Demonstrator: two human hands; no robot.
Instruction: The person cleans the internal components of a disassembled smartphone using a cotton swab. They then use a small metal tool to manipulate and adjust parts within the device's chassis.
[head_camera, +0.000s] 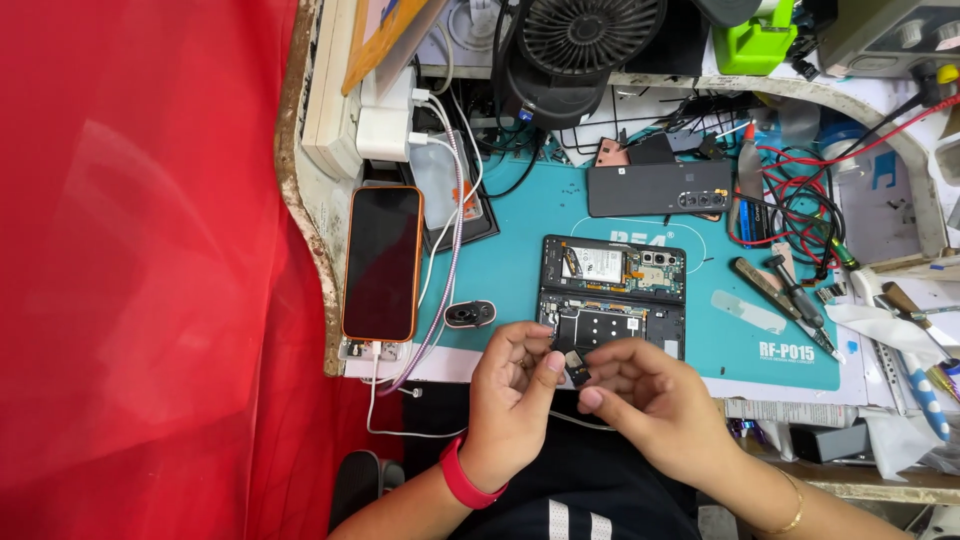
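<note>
Both hands pinch a small dark part (575, 368) between them: left hand (512, 395) by thumb and fingertips, right hand (650, 395) likewise. Just beyond lies the opened phone (612, 297). A slackened pinch could drop the part into the lap.

Red wristband (468, 482), gold bracelet (787, 513), black top (590, 500).

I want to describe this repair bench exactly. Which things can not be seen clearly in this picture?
- Small dark part: held between left hand and right hand; too small, fingers cover it, head view.
- Opened phone: lower edge hidden by both hands.
- Fan: cut off by top edge.
- Tools at right: cluttered, partly off the edge.
</note>
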